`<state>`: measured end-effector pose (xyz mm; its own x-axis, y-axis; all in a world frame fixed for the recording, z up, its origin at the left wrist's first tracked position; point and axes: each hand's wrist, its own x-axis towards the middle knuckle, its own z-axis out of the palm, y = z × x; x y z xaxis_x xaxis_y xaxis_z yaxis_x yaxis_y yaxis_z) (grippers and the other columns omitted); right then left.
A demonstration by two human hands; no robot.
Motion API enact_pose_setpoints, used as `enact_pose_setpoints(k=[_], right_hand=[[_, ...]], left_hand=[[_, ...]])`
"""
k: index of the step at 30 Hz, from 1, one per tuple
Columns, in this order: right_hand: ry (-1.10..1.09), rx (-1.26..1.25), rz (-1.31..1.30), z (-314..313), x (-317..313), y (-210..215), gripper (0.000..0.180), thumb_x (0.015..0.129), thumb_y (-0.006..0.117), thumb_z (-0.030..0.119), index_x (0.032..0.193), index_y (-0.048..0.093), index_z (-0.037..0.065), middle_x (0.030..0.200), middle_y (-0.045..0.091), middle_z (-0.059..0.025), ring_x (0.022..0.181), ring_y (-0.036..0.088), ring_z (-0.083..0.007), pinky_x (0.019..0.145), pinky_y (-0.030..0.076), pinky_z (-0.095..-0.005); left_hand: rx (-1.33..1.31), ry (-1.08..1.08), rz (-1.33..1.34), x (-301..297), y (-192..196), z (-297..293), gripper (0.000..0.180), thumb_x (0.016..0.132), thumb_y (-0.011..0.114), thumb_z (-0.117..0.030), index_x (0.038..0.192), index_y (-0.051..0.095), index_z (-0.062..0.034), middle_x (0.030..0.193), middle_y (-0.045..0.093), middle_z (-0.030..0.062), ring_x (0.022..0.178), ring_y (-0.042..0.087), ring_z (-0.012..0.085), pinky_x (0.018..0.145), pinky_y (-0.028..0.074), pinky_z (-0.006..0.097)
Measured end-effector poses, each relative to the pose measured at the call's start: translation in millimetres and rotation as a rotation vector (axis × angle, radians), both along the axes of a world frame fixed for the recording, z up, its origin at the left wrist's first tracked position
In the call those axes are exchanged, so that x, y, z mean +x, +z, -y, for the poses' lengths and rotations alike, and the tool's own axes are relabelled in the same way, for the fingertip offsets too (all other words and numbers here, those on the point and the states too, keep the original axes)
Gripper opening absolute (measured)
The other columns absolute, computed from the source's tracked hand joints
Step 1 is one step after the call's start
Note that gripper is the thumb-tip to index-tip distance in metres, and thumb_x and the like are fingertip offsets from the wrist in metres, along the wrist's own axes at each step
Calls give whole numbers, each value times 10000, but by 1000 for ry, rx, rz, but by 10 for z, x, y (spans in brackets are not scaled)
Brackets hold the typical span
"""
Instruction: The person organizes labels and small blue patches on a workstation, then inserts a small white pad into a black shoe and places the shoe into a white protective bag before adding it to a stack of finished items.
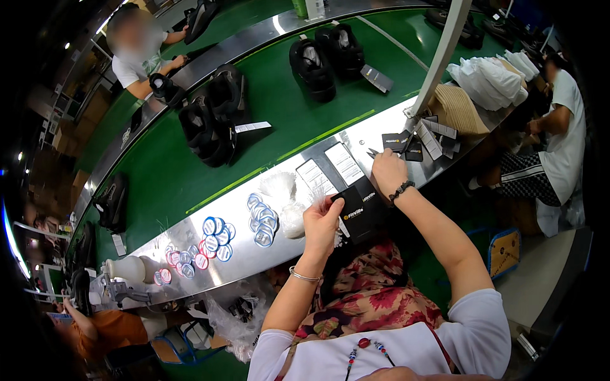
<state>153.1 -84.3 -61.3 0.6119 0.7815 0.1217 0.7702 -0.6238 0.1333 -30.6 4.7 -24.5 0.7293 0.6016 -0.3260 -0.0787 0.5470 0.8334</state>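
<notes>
My left hand [322, 223] is closed on black hang tags [357, 213], pinching their upper left corner between thumb and fingers. Thin clear plastic tag fasteners [318, 193] stick up by these fingers. My right hand [389, 174] is at the far side of the tags, fingers curled down over a dark pointed tool that looks like scissors [373, 153]. Its tips show left of the fingers; my hand covers part of it. Two white printed tags [344, 164] lie on the metal ledge just beyond the tags.
On the ledge [222, 273] lie bundled clear fasteners [279, 185], round blue and red stickers [218, 236], and loose black and white tags [432, 136] beside a metal post [440, 60]. Black shoes [206, 127] stand on the green conveyor [267, 95]. Co-workers [136, 57] sit around.
</notes>
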Motion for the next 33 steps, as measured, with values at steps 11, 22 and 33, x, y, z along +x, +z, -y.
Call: enact_pose_setpoints(k=[11,22,33], right_hand=[[-33,734,-1117,282,-617,717,258,890,525,228,786,547,-7,587,526,-42,540,489,-108,499,391,-274],[-55,650,-1265,229,-932,739,227,852,571,175,740,566,-23,573,556,-51,512,481,-89,473,389,-263],[-33,699,-1143,198,-981,643,242,848,567,176,718,557,-28,558,540,-65,501,482,-99,462,383,-272]], left_hand=[[293,131,-24,-44,-94,16,119,829,602,-44,907,591,44,732,539,-27,632,454,32,557,374,181],[602,197,-101,-71,-178,45,104,811,611,-43,876,599,37,656,521,-16,542,401,38,484,343,208],[670,158,-86,-136,-157,58,126,819,624,-69,892,598,31,680,543,-1,566,442,54,502,375,218]])
